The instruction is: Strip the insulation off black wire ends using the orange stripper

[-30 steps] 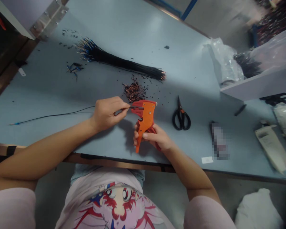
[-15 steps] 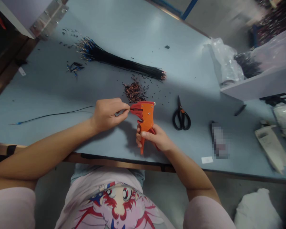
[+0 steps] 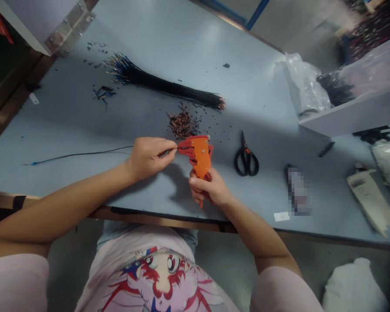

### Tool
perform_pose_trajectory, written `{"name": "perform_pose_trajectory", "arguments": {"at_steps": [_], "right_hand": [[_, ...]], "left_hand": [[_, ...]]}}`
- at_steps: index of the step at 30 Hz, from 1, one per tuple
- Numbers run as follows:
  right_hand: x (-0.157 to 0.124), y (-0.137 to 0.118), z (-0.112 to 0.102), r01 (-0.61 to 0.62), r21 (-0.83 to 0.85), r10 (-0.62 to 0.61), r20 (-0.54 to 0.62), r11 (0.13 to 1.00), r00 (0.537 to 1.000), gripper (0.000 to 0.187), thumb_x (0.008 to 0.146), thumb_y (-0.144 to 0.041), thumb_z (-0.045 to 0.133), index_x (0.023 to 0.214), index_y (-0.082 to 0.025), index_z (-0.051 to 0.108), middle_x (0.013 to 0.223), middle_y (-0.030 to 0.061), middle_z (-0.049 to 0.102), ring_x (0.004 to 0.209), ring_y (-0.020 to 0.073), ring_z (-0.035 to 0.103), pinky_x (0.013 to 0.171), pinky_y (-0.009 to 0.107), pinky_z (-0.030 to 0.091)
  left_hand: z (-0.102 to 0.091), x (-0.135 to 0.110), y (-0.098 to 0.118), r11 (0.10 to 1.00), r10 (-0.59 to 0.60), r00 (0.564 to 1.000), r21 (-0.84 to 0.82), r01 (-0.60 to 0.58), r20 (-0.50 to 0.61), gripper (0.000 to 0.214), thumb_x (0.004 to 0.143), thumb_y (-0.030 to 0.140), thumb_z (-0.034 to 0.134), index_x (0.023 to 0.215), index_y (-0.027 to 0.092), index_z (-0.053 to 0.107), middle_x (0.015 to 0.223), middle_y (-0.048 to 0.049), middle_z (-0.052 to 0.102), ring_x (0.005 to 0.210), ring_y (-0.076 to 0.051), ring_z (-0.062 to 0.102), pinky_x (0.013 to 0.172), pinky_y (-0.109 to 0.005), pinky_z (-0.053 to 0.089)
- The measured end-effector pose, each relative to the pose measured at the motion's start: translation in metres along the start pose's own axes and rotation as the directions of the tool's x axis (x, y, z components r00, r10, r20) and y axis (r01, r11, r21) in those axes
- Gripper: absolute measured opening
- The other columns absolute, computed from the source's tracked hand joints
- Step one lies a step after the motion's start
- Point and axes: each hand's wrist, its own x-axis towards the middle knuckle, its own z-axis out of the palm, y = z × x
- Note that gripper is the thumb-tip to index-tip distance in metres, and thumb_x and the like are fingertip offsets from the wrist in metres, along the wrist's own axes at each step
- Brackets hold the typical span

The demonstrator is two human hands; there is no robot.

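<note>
Orange wire strippers (image 3: 198,156) sit firmly wrapped in the right hand (image 3: 211,188), just above the table's (image 3: 68,125) near edge. The left hand (image 3: 151,159) pinches a thin black wire (image 3: 84,153) between its fingertips (image 3: 172,149), feeding the end into the tool's jaws. Beyond the hands lie a heap of wire clippings (image 3: 182,125) and a long wire bundle (image 3: 164,86); black-handled scissors (image 3: 246,162) rest right of the right hand.

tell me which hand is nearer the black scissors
Right. The right hand, on the orange wire stripper, is left of the black-handled scissors; the left hand is farther left.
</note>
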Motion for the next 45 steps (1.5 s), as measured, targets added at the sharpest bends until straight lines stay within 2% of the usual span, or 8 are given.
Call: {"name": "perform_pose_trajectory", "arguments": {"at_steps": [4, 8, 9, 14, 19, 28, 39, 45], "right_hand": [[-0.001, -0.009, -0.004, 0.021, 0.085, -0.020, -0.011, 0.996, 1.000, 0.031, 0.077, -0.033, 0.068, 0.067, -0.017, 0.044, 0.051, -0.0084, 0.040, 0.035, 0.0055, 0.042, 0.037, 0.022, 0.047], [-0.002, -0.027, -0.022, 0.123, 0.216, -0.081, -0.192, 0.969, 0.978, 0.028, 0.074, -0.031, 0.069, 0.067, -0.017, 0.046, 0.052, -0.0082, 0.042, 0.037, 0.0055, 0.042, 0.039, 0.023, 0.049], [-0.003, -0.031, -0.026, 0.108, 0.220, -0.063, -0.200, 0.969, 0.978, 0.026, 0.074, -0.031, 0.070, 0.072, -0.017, 0.049, 0.054, -0.0071, 0.045, 0.040, 0.0068, 0.045, 0.041, 0.025, 0.051], [-0.002, -0.028, -0.030, -0.068, 0.128, 0.081, -0.095, 0.989, 0.992, 0.033, 0.072, -0.032, 0.071, 0.095, -0.013, 0.058, 0.079, 0.0053, 0.063, 0.066, 0.0185, 0.064, 0.063, 0.039, 0.057], [0.001, -0.018, -0.029, -0.109, 0.186, 0.106, 0.024, 0.977, 0.994, 0.035, 0.073, -0.031, 0.071, 0.100, -0.012, 0.058, 0.085, 0.0061, 0.064, 0.075, 0.0221, 0.066, 0.073, 0.045, 0.055], [0.002, -0.011, -0.027, -0.120, 0.168, 0.101, 0.118, 0.978, 0.988, 0.036, 0.073, -0.030, 0.070, 0.101, -0.012, 0.056, 0.085, 0.0068, 0.063, 0.075, 0.0222, 0.066, 0.071, 0.043, 0.055], [-0.003, -0.009, -0.017, -0.095, 0.169, 0.065, 0.176, 0.981, 0.982, 0.035, 0.074, -0.028, 0.071, 0.101, -0.012, 0.056, 0.083, 0.0049, 0.063, 0.073, 0.0215, 0.066, 0.069, 0.041, 0.054], [-0.003, -0.008, -0.013, -0.129, 0.158, 0.100, 0.176, 0.979, 0.979, 0.037, 0.071, -0.029, 0.074, 0.098, -0.011, 0.056, 0.081, 0.0054, 0.064, 0.071, 0.0214, 0.067, 0.066, 0.040, 0.054]], "left_hand": [[-0.002, 0.002, -0.006, 1.000, -0.024, 1.000, 0.012, 0.024, -0.020, 0.012, 0.079, 0.019, 0.056, 0.073, 0.018, 0.067, 0.057, 0.0033, 0.061, 0.049, -0.007, 0.050, 0.052, -0.020, 0.036], [-0.008, 0.007, -0.019, 0.986, -0.169, 0.977, -0.007, 0.169, -0.129, 0.009, 0.076, 0.022, 0.060, 0.075, 0.020, 0.069, 0.060, 0.0037, 0.065, 0.050, -0.007, 0.053, 0.051, -0.019, 0.038], [-0.009, 0.008, -0.021, 0.980, -0.201, 0.969, -0.030, 0.198, -0.144, 0.008, 0.075, 0.022, 0.061, 0.074, 0.020, 0.069, 0.059, 0.0038, 0.065, 0.049, -0.007, 0.052, 0.050, -0.019, 0.038], [-0.007, 0.009, -0.021, 0.977, -0.196, 0.974, -0.105, 0.185, -0.114, 0.006, 0.075, 0.021, 0.063, 0.075, 0.022, 0.068, 0.060, 0.0035, 0.063, 0.049, -0.007, 0.050, 0.049, -0.021, 0.038], [-0.006, 0.009, -0.019, 0.985, -0.124, 0.986, -0.137, 0.109, -0.111, 0.006, 0.075, 0.019, 0.062, 0.077, 0.022, 0.067, 0.059, 0.0029, 0.061, 0.051, -0.008, 0.051, 0.051, -0.022, 0.038], [-0.005, 0.006, -0.014, 0.991, -0.119, 0.993, -0.070, 0.118, -0.017, 0.009, 0.080, 0.023, 0.056, 0.077, 0.022, 0.064, 0.061, 0.0017, 0.062, 0.052, -0.009, 0.052, 0.052, -0.023, 0.039], [-0.009, 0.002, -0.012, 0.998, 0.033, 0.999, 0.057, -0.035, 0.035, 0.011, 0.082, 0.026, 0.055, 0.080, 0.024, 0.066, 0.067, -0.0004, 0.067, 0.059, -0.012, 0.059, 0.057, -0.026, 0.044], [-0.007, -0.002, -0.014, 0.996, 0.055, 0.998, 0.067, -0.056, 0.013, 0.008, 0.081, 0.023, 0.058, 0.082, 0.024, 0.065, 0.066, 0.0004, 0.067, 0.061, -0.012, 0.060, 0.058, -0.025, 0.044]]}}
